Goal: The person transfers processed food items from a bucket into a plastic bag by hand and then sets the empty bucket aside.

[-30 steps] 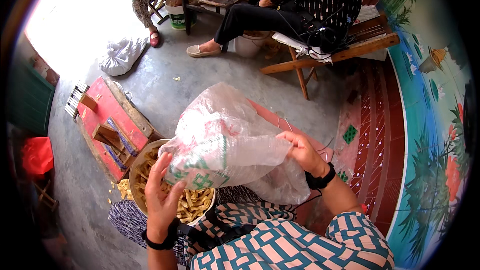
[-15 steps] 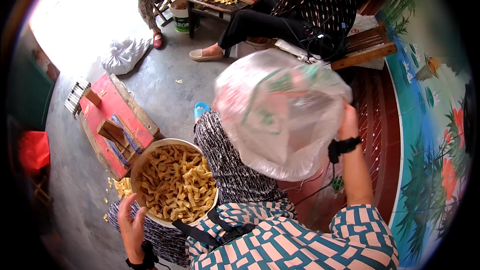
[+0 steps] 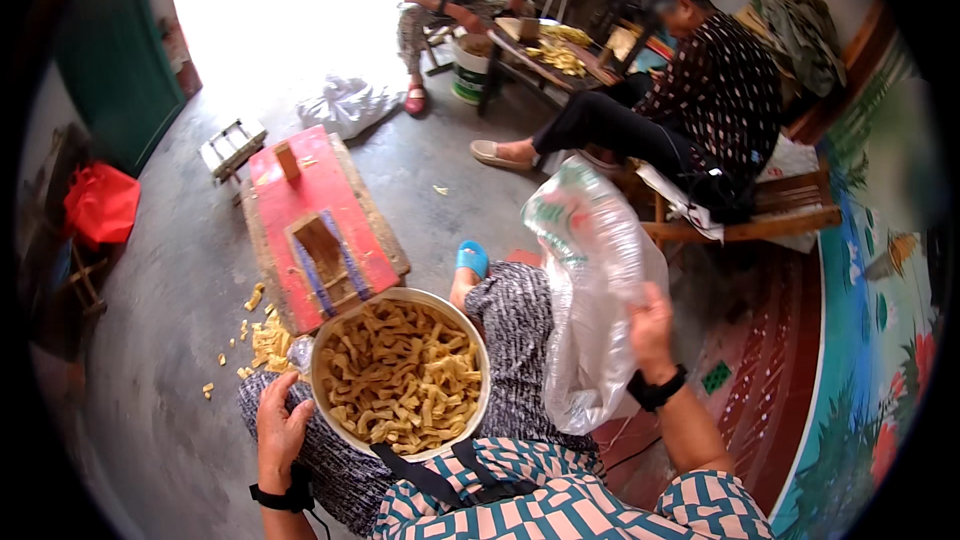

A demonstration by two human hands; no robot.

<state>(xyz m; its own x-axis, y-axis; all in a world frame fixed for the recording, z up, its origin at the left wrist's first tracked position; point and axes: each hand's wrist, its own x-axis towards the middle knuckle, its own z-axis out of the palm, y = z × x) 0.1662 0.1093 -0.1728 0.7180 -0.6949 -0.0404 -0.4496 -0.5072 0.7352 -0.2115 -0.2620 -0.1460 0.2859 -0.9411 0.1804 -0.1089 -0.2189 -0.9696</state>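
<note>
A round pale bucket [image 3: 487,385] rests on my lap, filled nearly to the rim with yellow-brown knobbly strips [image 3: 400,370]. My right hand [image 3: 652,335] grips a clear plastic bag [image 3: 595,300] with green and red print, which hangs limp over my right leg. The bag looks mostly slack, and the fingertips behind it are partly hidden. Beside the bucket's left rim is my left hand [image 3: 280,425], with nothing in it and its thumb apart from the fingers. Whether it touches the rim I cannot tell.
A red-topped wooden bench [image 3: 300,180] with upright blocks stands just beyond the bucket. Yellow scraps [image 3: 270,345] lie on the floor at its left. A white sack [image 3: 345,108] sits farther back. Two people work around a low table [image 3: 545,70] at the far right.
The bag has swung down from spread wide in front of me to hanging narrow on the right. My left hand stays beside the bucket. The whole view has shifted.
</note>
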